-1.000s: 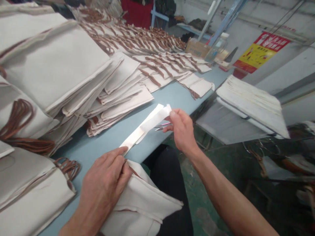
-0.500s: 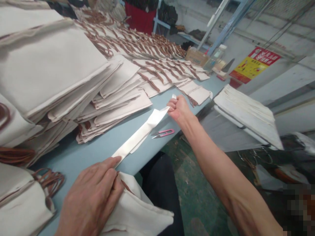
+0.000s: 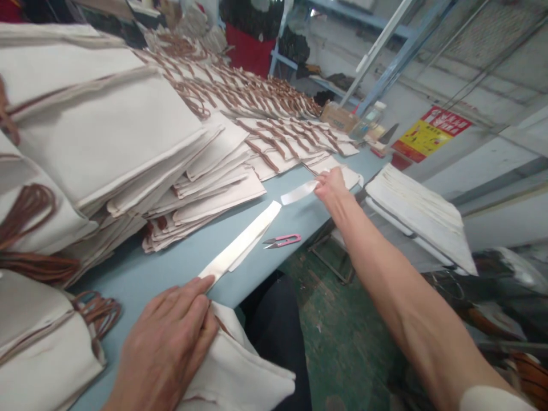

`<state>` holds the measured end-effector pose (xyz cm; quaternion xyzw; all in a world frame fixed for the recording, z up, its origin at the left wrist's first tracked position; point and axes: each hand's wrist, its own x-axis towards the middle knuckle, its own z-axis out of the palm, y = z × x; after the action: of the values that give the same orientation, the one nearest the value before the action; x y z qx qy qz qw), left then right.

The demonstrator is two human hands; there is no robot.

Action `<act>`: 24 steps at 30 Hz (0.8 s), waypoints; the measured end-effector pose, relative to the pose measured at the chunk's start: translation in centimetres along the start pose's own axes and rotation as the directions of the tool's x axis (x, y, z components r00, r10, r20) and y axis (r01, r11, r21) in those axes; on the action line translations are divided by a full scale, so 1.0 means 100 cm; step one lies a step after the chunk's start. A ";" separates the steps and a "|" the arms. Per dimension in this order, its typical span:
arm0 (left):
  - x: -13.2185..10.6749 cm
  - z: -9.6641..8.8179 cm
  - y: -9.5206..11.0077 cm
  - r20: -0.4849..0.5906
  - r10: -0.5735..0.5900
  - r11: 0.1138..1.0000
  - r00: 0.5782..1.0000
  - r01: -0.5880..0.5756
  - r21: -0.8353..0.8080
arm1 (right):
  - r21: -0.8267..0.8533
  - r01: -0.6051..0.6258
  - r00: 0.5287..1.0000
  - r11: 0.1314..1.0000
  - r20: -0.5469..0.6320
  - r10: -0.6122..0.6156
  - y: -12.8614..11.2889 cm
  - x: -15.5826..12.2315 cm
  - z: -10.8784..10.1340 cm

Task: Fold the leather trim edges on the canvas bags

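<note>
My left hand (image 3: 165, 342) lies flat on the near end of a long white strip (image 3: 242, 242) on the blue table (image 3: 171, 268), with its fingers also over a cream canvas bag (image 3: 240, 371) that hangs off the table edge. My right hand (image 3: 331, 185) is stretched far out and pinches the end of a shorter white strip (image 3: 297, 193), held just above the table. Pink thread snips (image 3: 282, 240) lie on the table beside the long strip, untouched.
Tall stacks of cream canvas bags (image 3: 107, 125) with brown handles cover the left and far table. A pile of white sheets (image 3: 417, 211) rests on a stand to the right. A cardboard box (image 3: 340, 117) and a yellow-red poster (image 3: 430, 134) are at the back.
My right hand has moved farther away along the table, carrying a short white strip off the long one. The snips were set down on the table. My left hand stayed put.
</note>
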<state>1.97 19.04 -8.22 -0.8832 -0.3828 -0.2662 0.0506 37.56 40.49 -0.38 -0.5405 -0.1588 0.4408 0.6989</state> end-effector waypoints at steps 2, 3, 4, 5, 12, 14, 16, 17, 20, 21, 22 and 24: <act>0.001 0.000 -0.001 -0.015 0.002 1.000 1.000 -0.001 0.018 | 0.011 0.010 1.000 1.000 -0.023 -0.009 -0.016 -0.013 -0.004; 0.001 0.001 -0.002 -0.022 0.004 1.000 1.000 -0.003 0.018 | 0.019 0.010 0.999 1.000 -0.031 -0.009 -0.023 -0.022 -0.005; 0.002 0.001 -0.002 -0.028 0.012 1.000 1.000 -0.011 0.012 | 0.025 0.008 1.000 1.000 -0.027 -0.007 -0.028 -0.034 -0.006; 0.002 0.000 -0.002 -0.040 0.020 1.000 0.999 -0.020 0.005 | 0.030 0.003 1.000 1.000 -0.014 -0.003 -0.032 -0.047 -0.007; -0.008 -0.040 0.035 -0.103 -0.038 0.999 0.994 0.037 -0.011 | 0.020 -0.074 0.976 0.997 0.206 0.068 -0.027 -0.165 0.001; -0.020 -0.053 0.050 -0.095 -0.100 0.994 0.990 0.096 -0.050 | 0.016 -0.104 0.959 0.994 0.267 0.096 -0.022 -0.197 0.003; -0.035 -0.061 0.065 -0.052 -0.149 0.978 0.987 0.140 -0.152 | 0.021 -0.130 0.941 0.991 0.319 0.117 -0.017 -0.225 0.006; -0.042 -0.062 0.071 -0.023 -0.174 0.959 0.985 0.164 -0.230 | 0.026 -0.141 0.932 0.990 0.342 0.124 -0.014 -0.237 0.007; -0.055 -0.059 0.089 0.060 -0.334 0.795 0.941 0.315 -0.518 | 0.040 -0.172 0.907 0.984 0.396 0.142 -0.007 -0.271 0.011; -0.056 -0.056 0.094 0.094 -0.415 0.696 0.905 0.382 -0.608 | 0.046 -0.184 0.900 0.982 0.410 0.149 -0.005 -0.281 0.012; -0.056 -0.053 0.098 0.132 -0.484 0.588 0.865 0.433 -0.683 | 0.056 -0.201 0.891 0.978 0.426 0.158 -0.002 -0.291 0.013; -0.051 -0.046 0.103 0.179 -0.524 0.454 0.833 0.451 -0.768 | 0.079 -0.255 0.864 0.964 0.465 0.190 0.003 -0.312 0.013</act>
<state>4.40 7.17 -5.73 -0.6538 -0.4601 -0.4454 -0.4031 19.04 16.74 7.71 -0.3876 -0.2231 0.6423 0.6225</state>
